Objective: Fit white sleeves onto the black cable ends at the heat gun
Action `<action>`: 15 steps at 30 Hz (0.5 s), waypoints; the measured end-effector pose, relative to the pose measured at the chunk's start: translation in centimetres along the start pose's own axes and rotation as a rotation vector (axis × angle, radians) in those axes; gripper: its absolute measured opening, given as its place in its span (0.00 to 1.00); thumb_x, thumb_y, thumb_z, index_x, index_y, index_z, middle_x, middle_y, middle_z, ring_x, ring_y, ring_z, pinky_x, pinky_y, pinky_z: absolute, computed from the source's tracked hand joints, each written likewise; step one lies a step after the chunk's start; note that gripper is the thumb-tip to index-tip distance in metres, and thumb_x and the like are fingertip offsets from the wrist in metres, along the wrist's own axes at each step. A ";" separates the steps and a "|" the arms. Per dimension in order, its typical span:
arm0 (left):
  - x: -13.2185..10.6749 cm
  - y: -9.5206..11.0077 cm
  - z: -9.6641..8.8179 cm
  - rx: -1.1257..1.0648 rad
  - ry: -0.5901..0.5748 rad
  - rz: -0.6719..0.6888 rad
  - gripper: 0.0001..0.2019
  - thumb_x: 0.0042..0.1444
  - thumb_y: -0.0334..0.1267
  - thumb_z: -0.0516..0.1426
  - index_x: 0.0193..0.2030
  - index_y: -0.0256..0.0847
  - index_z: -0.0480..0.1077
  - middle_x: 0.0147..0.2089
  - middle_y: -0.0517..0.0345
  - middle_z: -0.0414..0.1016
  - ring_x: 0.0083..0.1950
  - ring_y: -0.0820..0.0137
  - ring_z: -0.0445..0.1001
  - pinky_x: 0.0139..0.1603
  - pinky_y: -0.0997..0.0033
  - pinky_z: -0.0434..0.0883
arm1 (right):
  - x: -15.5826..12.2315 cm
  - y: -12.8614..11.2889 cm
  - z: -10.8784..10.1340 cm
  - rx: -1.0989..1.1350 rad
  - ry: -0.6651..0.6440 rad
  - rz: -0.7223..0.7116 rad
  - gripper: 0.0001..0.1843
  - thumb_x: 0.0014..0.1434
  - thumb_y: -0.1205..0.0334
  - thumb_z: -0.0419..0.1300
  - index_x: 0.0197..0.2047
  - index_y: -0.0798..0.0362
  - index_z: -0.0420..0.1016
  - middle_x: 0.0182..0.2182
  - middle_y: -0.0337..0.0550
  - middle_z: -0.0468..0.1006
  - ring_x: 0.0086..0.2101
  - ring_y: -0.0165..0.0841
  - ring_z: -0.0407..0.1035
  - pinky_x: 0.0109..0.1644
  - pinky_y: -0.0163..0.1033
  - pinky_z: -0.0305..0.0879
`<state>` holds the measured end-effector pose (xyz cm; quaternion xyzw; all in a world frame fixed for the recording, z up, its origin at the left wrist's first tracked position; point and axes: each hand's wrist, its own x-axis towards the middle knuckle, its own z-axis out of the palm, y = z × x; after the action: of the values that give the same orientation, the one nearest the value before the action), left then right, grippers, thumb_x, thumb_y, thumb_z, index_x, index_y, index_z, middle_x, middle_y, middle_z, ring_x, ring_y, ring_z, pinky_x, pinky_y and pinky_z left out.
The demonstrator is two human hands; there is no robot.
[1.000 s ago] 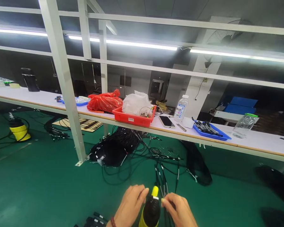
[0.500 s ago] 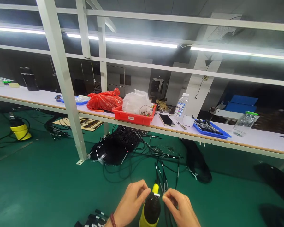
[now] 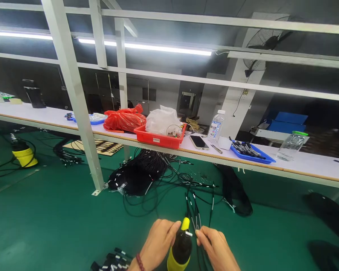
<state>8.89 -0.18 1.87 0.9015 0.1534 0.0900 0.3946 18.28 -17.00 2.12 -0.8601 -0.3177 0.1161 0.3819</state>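
Observation:
My left hand [image 3: 159, 242], with a dark beaded bracelet on its wrist, grips a black bottle with yellow base and yellow nozzle [image 3: 182, 244] near its neck. My right hand [image 3: 216, 250] pinches a black cable [image 3: 198, 235] just right of the bottle. A small white cable tip [image 3: 188, 233] shows against the bottle's neck. Several black cables with white sleeves [image 3: 196, 210] rise past my right hand. A bundle of cable ends with white bands [image 3: 113, 260] lies below my left hand.
A heap of black cables [image 3: 135, 177] lies under a white bench [image 3: 243, 160]. On the bench stand a red crate [image 3: 158, 139], a phone [image 3: 199, 142] and a blue tray [image 3: 251, 158]. A white steel frame post [image 3: 79, 109] rises left of the heap.
The whole scene has shifted slightly upward in view. My hands have come down a little, and the bottle's nozzle now tilts slightly to the right.

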 end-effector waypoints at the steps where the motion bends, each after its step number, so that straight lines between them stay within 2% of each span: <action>1: 0.0 0.0 0.0 -0.007 -0.009 -0.007 0.28 0.65 0.55 0.39 0.16 0.42 0.54 0.19 0.59 0.64 0.29 0.67 0.66 0.32 0.72 0.59 | 0.0 0.1 0.1 -0.010 0.009 0.000 0.25 0.63 0.46 0.46 0.22 0.51 0.68 0.22 0.40 0.72 0.27 0.34 0.64 0.30 0.33 0.57; 5: 0.0 -0.5 0.5 -0.019 0.014 0.019 0.25 0.65 0.51 0.42 0.20 0.42 0.59 0.23 0.60 0.68 0.33 0.67 0.67 0.36 0.73 0.60 | 0.2 0.2 0.2 -0.007 0.023 0.002 0.25 0.62 0.43 0.47 0.22 0.51 0.66 0.22 0.39 0.70 0.26 0.33 0.62 0.30 0.34 0.55; 9: 0.0 -1.0 0.7 -0.118 0.061 0.098 0.13 0.63 0.44 0.48 0.30 0.42 0.63 0.33 0.60 0.69 0.38 0.68 0.67 0.42 0.72 0.62 | 0.6 0.1 0.4 0.115 0.018 -0.014 0.23 0.60 0.43 0.48 0.22 0.50 0.60 0.20 0.34 0.62 0.23 0.30 0.55 0.27 0.34 0.51; 11: 0.0 -0.8 0.4 -0.181 0.067 0.138 0.09 0.62 0.43 0.50 0.33 0.42 0.64 0.36 0.60 0.69 0.40 0.68 0.67 0.44 0.73 0.63 | 0.7 0.1 0.4 0.173 0.016 -0.022 0.22 0.59 0.43 0.49 0.23 0.51 0.59 0.20 0.34 0.61 0.23 0.29 0.55 0.27 0.33 0.52; 15: -0.3 -0.3 -0.3 -0.177 0.004 0.102 0.12 0.64 0.45 0.49 0.34 0.42 0.66 0.34 0.61 0.71 0.39 0.68 0.68 0.42 0.73 0.63 | 0.6 0.2 0.2 0.216 0.015 -0.053 0.20 0.60 0.45 0.51 0.24 0.51 0.62 0.22 0.34 0.63 0.24 0.29 0.57 0.28 0.32 0.54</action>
<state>8.50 0.14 1.81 0.8696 0.0994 0.1251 0.4671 18.78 -16.59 1.87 -0.8060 -0.3232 0.1329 0.4778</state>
